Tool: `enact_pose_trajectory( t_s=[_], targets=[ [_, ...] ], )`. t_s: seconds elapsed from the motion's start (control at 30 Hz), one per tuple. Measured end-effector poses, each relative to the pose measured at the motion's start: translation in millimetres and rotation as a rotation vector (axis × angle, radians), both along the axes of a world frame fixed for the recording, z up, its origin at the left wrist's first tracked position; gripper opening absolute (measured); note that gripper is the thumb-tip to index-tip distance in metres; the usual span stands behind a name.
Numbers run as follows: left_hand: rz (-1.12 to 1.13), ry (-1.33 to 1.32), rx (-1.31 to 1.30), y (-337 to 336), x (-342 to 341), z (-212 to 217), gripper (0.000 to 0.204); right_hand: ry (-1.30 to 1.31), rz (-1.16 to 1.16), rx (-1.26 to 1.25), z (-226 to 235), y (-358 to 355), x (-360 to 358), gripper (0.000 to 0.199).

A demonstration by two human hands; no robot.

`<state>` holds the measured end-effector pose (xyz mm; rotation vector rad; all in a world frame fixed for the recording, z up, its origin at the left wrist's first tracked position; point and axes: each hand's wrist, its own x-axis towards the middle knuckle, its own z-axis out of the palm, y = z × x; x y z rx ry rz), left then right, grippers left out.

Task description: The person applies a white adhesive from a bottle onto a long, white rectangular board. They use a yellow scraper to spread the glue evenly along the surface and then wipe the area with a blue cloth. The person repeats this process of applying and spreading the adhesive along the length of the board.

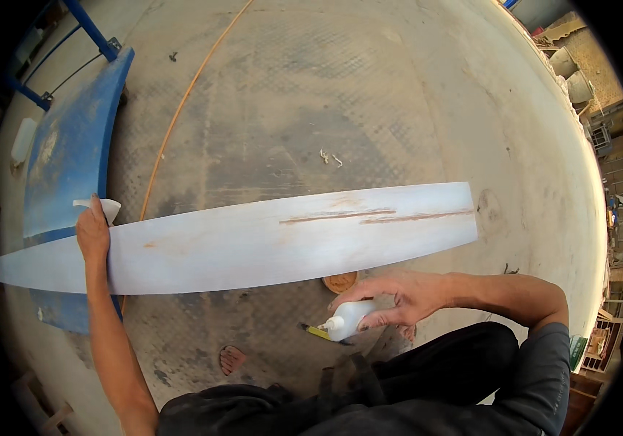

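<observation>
I see the right hand [403, 296], fingers curled round a bottle [349, 320]; the left hand [93, 234] pinches paper [111, 211] by a board [253, 247].

left hand [93, 236] holds a white sheet [111, 210] by a long pale board [210, 254], right hand [406, 299] a bottle [350, 317].

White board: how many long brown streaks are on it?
2: a farther streak right of the middle, and a nearer streak reaching toward the right end of the board.
</observation>
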<state>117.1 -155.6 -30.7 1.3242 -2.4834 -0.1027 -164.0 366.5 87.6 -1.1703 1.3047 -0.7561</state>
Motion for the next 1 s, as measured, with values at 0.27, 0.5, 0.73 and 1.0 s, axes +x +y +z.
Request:
enact_pose_trajectory(
  t_s=[0.27, 0.5, 0.73, 1.0],
  targets=[
    [0.082, 0.011, 0.237, 8, -12, 15, 0.062, 0.265, -0.125, 0.151, 13, -62, -88, 0.051],
    [0.065, -0.046, 0.182, -2, -5, 4, 0.051, 0.297, -0.064, 0.152, 9, -82, -96, 0.045],
    [-0.075, -0.08, -0.045, -16, 12, -13, 0.048, 0.292, -0.064, 0.198, 8, -89, -96, 0.044],
    [-0.111, -0.147, -0.125, -11, 10, -13, 0.045, 0.267, -0.09, 0.334, 16, -97, -93, 0.044]
  ],
)
